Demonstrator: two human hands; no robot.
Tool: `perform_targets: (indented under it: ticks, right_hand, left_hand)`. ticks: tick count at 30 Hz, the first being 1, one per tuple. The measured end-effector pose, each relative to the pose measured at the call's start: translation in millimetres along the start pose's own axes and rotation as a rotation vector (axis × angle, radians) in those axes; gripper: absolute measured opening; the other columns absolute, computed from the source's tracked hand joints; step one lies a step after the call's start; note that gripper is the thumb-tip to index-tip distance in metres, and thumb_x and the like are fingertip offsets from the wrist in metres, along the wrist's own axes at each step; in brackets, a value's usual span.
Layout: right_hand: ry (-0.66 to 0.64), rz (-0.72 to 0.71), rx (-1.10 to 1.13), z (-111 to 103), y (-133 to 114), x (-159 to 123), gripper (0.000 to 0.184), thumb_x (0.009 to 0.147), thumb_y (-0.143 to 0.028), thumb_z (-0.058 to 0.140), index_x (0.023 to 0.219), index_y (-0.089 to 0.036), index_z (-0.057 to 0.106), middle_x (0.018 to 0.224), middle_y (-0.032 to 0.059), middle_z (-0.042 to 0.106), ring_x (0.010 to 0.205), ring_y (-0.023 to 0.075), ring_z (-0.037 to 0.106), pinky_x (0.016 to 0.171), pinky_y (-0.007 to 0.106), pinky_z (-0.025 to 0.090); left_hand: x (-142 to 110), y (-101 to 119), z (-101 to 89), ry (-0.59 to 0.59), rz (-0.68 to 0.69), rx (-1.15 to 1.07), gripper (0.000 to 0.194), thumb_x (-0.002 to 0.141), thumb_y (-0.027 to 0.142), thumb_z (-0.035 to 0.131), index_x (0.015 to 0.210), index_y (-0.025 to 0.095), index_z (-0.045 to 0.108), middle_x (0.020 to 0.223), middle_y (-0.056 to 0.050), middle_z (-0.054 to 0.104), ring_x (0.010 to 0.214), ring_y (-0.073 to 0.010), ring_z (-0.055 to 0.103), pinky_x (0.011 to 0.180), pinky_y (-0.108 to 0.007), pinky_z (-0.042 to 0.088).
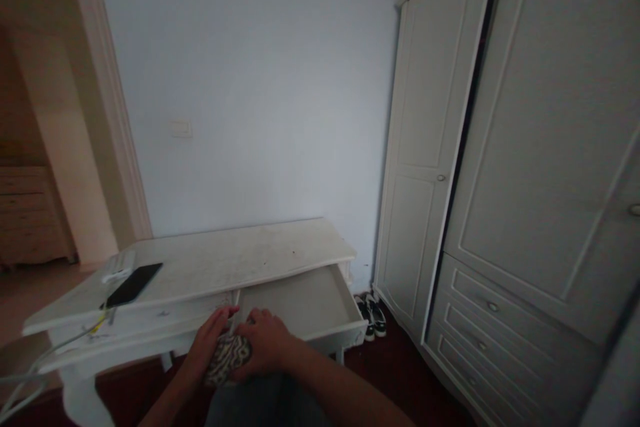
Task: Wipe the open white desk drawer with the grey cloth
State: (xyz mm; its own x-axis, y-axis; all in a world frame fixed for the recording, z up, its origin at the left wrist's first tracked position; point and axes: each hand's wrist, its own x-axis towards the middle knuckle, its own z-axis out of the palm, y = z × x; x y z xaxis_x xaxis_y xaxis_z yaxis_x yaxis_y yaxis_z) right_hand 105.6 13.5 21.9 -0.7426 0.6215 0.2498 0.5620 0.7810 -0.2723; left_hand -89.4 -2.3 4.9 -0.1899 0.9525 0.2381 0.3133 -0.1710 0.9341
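Both my hands meet at the front edge of a white desk [240, 260]. My left hand [209, 337] and my right hand [267, 343] are closed together round a small patterned cloth bundle [227, 360], dark and pale in print. They hold it just in front of an open desk drawer [305, 303], which looks bare inside where I can see it. The drawer to its left is pulled out only slightly.
A black phone [134, 283] and a white remote [119, 265] lie on the desk's left end, with a cable [55, 347] trailing off. A tall white wardrobe [525, 167] stands at the right. Black-and-white shoes [371, 313] sit on the dark floor between them. A doorway opens at the left.
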Motion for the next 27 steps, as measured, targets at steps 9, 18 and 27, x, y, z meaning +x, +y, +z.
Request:
perform_targets:
  ticks: [9, 18, 27]
  right_hand:
    - [-0.014, 0.102, -0.172, -61, 78, -105, 0.078, 0.062, -0.067, 0.088, 0.127, -0.031, 0.066, 0.126, 0.0098, 0.057, 0.113, 0.0343, 0.055, 0.093, 0.046, 0.048]
    - [0.591, 0.487, -0.13, -94, 137, -213, 0.056, 0.081, -0.041, 0.077, 0.132, -0.023, 0.065, 0.132, 0.0142, 0.055, 0.122, 0.0331, 0.054, 0.106, 0.044, 0.044]
    - [0.518, 0.717, 0.203, -93, 158, -150, 0.056, 0.068, -0.053, 0.085, 0.113, -0.022, 0.071, 0.121, 0.0111, 0.059, 0.115, 0.0336, 0.054, 0.104, 0.042, 0.04]
  left_hand:
    - [-31, 14, 39.0, -0.393, 0.403, 0.834, 0.056, 0.104, 0.059, 0.029, 0.108, 0.027, 0.075, 0.118, -0.009, 0.076, 0.118, -0.0298, 0.064, 0.116, -0.05, 0.04]
    - [-27, 43, 84.2, -0.729, 0.314, 0.932, 0.059, 0.097, 0.069, 0.037, 0.124, 0.027, 0.069, 0.126, -0.012, 0.073, 0.119, -0.0315, 0.065, 0.103, -0.042, 0.047]
    - [-19, 46, 95.3, -0.786, 0.295, 1.003, 0.062, 0.095, 0.069, 0.039, 0.126, 0.024, 0.068, 0.123, -0.014, 0.073, 0.116, -0.0329, 0.067, 0.099, -0.042, 0.05]
